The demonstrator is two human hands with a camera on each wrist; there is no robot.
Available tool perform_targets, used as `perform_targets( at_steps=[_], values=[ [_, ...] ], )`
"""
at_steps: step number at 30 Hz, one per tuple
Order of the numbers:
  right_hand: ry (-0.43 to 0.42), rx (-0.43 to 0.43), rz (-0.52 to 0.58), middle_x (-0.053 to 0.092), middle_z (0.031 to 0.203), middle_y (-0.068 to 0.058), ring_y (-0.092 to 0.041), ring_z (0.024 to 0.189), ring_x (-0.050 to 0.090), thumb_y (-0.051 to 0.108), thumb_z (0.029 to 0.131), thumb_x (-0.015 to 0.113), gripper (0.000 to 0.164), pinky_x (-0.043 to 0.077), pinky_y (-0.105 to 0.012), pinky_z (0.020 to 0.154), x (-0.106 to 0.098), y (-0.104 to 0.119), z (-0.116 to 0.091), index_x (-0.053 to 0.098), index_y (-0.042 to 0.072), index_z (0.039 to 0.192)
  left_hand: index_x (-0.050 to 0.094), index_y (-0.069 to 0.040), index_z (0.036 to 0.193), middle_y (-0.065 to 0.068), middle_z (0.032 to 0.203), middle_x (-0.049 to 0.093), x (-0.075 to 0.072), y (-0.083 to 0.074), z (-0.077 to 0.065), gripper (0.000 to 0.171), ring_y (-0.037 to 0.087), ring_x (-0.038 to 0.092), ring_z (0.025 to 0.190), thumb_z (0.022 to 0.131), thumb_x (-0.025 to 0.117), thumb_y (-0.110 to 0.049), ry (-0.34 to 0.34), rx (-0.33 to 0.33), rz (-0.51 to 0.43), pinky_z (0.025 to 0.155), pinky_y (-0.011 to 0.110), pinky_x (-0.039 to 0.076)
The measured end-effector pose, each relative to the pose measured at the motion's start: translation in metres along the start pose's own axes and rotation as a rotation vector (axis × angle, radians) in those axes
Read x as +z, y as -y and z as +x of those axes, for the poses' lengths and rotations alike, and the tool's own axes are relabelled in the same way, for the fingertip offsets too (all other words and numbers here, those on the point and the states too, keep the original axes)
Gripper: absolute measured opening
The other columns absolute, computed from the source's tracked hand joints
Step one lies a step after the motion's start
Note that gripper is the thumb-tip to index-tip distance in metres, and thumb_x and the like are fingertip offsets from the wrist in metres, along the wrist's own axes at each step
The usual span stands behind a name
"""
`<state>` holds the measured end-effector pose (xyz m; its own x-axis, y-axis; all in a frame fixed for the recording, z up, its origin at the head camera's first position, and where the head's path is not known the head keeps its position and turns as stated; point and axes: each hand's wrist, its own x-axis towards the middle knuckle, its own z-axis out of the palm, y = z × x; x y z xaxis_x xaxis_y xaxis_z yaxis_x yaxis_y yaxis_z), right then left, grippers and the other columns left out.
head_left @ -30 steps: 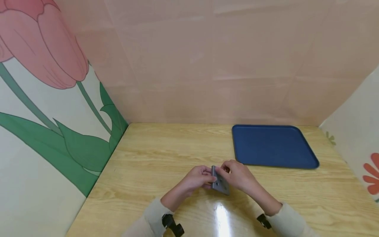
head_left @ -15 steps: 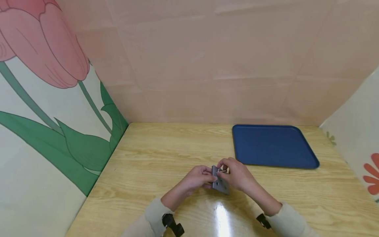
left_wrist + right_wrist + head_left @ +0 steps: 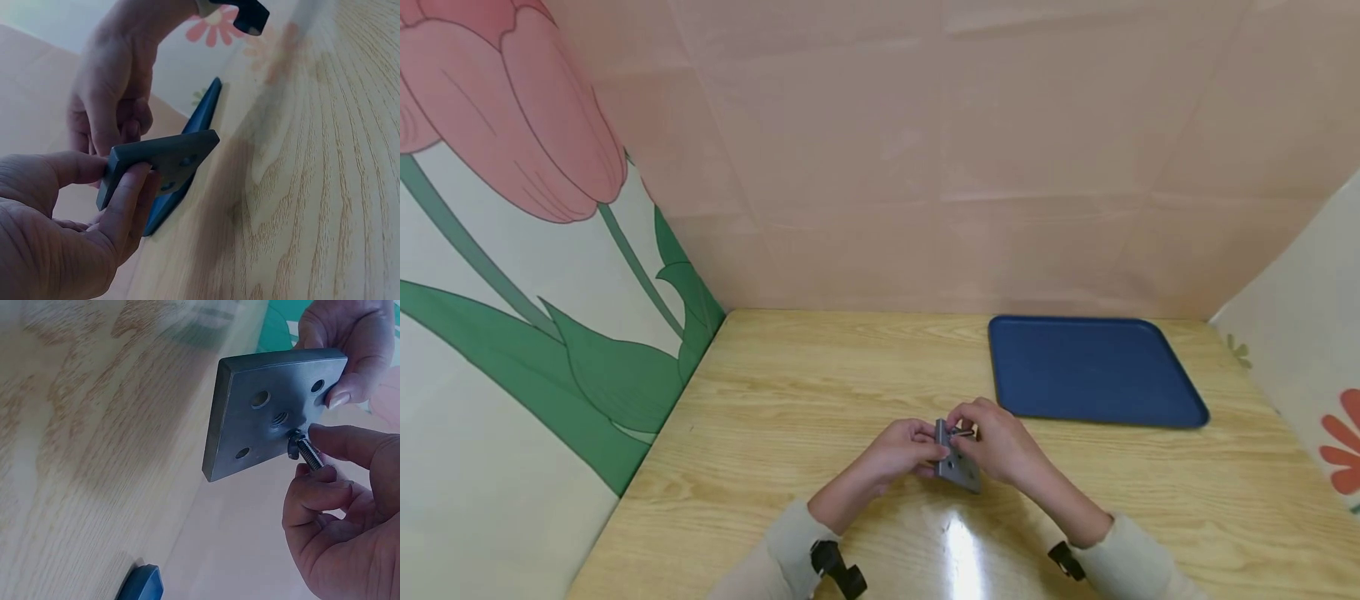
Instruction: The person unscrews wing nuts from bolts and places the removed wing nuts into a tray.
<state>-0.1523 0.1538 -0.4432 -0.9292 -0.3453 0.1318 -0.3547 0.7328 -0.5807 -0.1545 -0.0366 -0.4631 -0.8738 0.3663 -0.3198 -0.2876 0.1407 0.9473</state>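
A grey metal plate (image 3: 250,419), square with several holes, one of them threaded, is held up above the table, tilted. My left hand (image 3: 898,450) grips it by one edge, thumb on one face and fingers on the other, as the left wrist view shows. From the plate's face sticks a threaded bolt (image 3: 310,454), with a small dark wing nut (image 3: 294,445) on it close against the plate. My right hand (image 3: 997,440) pinches at the wing nut, its thumb (image 3: 340,440) on one side and curled fingers near the bolt's end.
A blue tray (image 3: 1097,417) lies at the back right of the wood-grain table (image 3: 820,367). A pinkish sheet (image 3: 940,167) hangs behind it, and flower-printed panels (image 3: 617,375) stand at the sides. Black straps (image 3: 837,570) sit at the sleeves.
My right hand has shifted slightly up and left, its fingers have changed position, and the bolt now shows between them. The left hand and the plate have stayed in place.
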Motion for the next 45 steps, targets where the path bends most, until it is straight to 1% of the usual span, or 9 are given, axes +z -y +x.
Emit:
perform_targets(
  at_steps=[5,6,8,11,17,26,32,39,45],
  values=[
    [-0.011,0.021,0.027,0.059,0.088,0.003,-0.011,0.070,0.052,0.018,0.095,0.071,0.004,0.044,-0.029,0.060,-0.0011,0.0012,0.0003,0.071,0.019,0.099,0.063,0.003,0.113,0.010,0.097,0.074,-0.0008,0.0015,0.0009,0.025,0.020,0.072,0.085,0.091,0.072,-0.006,0.002,0.000,-0.005,0.072,0.033,0.061],
    [-0.018,0.032,0.030,0.059,0.088,0.003,-0.011,0.069,0.051,0.021,0.097,0.069,0.004,0.044,-0.028,0.059,-0.0016,0.0013,0.0008,0.071,0.018,0.099,0.063,0.003,0.113,0.009,0.097,0.074,-0.0012,0.0018,0.0011,0.025,0.020,0.072,0.085,0.091,0.071,-0.006,0.004,0.000,-0.004,0.072,0.033,0.061],
    [-0.029,0.057,0.035,0.060,0.087,0.002,-0.012,0.067,0.050,0.026,0.100,0.065,0.011,0.043,-0.029,0.058,-0.0027,0.0015,0.0017,0.072,0.017,0.099,0.064,0.003,0.112,0.009,0.097,0.074,-0.0017,0.0023,0.0017,0.024,0.020,0.072,0.085,0.091,0.071,-0.006,0.004,0.000,-0.004,0.072,0.032,0.060],
    [-0.031,0.092,0.031,0.063,0.088,0.001,-0.012,0.071,0.051,0.031,0.102,0.061,0.021,0.044,-0.030,0.060,-0.0043,0.0013,0.0018,0.073,0.015,0.098,0.063,0.003,0.113,0.008,0.097,0.074,-0.0024,0.0022,0.0018,0.025,0.019,0.072,0.085,0.091,0.071,-0.006,0.009,0.001,0.004,0.072,0.032,0.060],
    [0.011,0.137,0.010,0.063,0.087,0.000,-0.014,0.072,0.052,0.035,0.101,0.062,0.025,0.044,-0.031,0.061,-0.0030,-0.0015,0.0022,0.072,0.015,0.091,0.063,0.003,0.113,0.008,0.097,0.074,-0.0020,0.0004,0.0001,0.024,0.020,0.073,0.086,0.092,0.071,-0.006,0.019,0.000,0.011,0.073,0.032,0.061],
    [0.037,0.148,0.001,0.061,0.085,0.002,-0.014,0.072,0.052,0.036,0.099,0.065,0.023,0.044,-0.032,0.063,-0.0006,-0.0030,0.0020,0.071,0.016,0.089,0.064,0.002,0.113,0.009,0.099,0.074,-0.0011,0.0002,-0.0018,0.023,0.020,0.072,0.087,0.092,0.071,-0.005,0.015,-0.006,0.009,0.073,0.032,0.060],
    [0.059,0.152,0.009,0.060,0.085,0.003,-0.014,0.071,0.050,0.036,0.098,0.066,0.022,0.042,-0.031,0.061,-0.0016,-0.0013,0.0010,0.070,0.017,0.089,0.063,0.003,0.113,0.008,0.098,0.073,-0.0004,0.0003,-0.0014,0.025,0.020,0.071,0.086,0.091,0.072,-0.005,-0.003,0.003,-0.002,0.074,0.033,0.061],
    [0.051,0.106,0.004,0.061,0.088,0.002,-0.013,0.076,0.054,0.025,0.094,0.072,0.010,0.045,-0.031,0.062,-0.0025,-0.0003,0.0000,0.070,0.016,0.097,0.063,0.003,0.112,0.009,0.099,0.074,-0.0011,0.0017,-0.0006,0.024,0.022,0.072,0.087,0.091,0.072,-0.005,-0.006,0.007,-0.010,0.073,0.034,0.061],
    [0.051,0.089,-0.013,0.060,0.092,0.001,-0.015,0.081,0.056,0.018,0.091,0.076,0.013,0.047,-0.033,0.066,-0.0025,0.0014,-0.0001,0.070,0.017,0.102,0.063,0.003,0.112,0.010,0.098,0.075,-0.0021,0.0027,0.0004,0.024,0.022,0.073,0.087,0.091,0.072,-0.005,0.003,0.005,0.000,0.072,0.033,0.061]
  ],
)
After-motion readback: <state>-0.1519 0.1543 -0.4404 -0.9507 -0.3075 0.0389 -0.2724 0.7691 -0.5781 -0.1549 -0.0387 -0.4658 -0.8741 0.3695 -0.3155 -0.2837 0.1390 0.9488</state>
